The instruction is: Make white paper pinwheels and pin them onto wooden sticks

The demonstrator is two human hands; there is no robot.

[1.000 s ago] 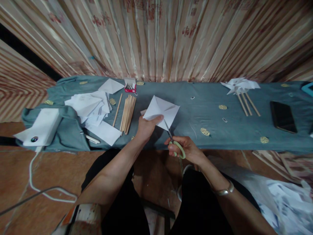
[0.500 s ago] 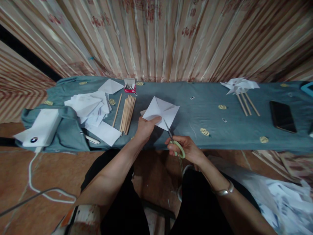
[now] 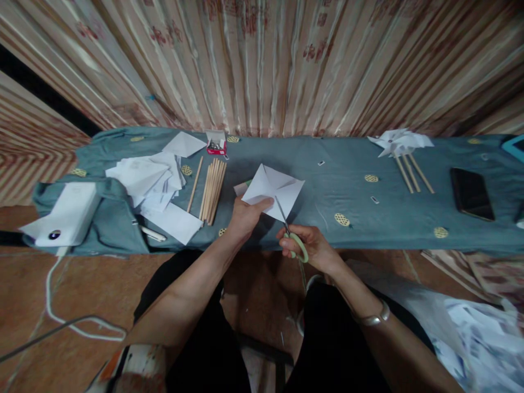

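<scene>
Nearest us on the worktop (image 3: 352,158), just left of the left hand (image 3: 245,215), a bundle of wooden sticks (image 3: 213,191) crowds that side, with a single stick (image 3: 195,184) slanting close beside it. Farther left of the same hand we see a pile of white sheets (image 3: 141,177), fanned and overlapping, and a white pen-like object (image 3: 153,233) by the near edge; well beyond them sits a white device (image 3: 73,213) with a cable. Ahead of the left hand and a little to its left stands an open red box (image 3: 216,144) with small metal pieces, next to a loose folded sheet (image 3: 184,144). Well to the right of the right hand (image 3: 305,245) and ahead of it lie paper pinwheels (image 3: 403,142) on sticks, then a dark phone (image 3: 472,194). Our left hand pinches the white paper square (image 3: 274,191), thumb on top, raised in front of us; our right hand grips the scissors (image 3: 304,251) by the green handles. The square is turned like a diamond, one corner away from us, another toward the right hand, its sides looking about equal. The scissors' long axis runs from the right hand forward and slightly left, tips at the paper's middle.
</scene>
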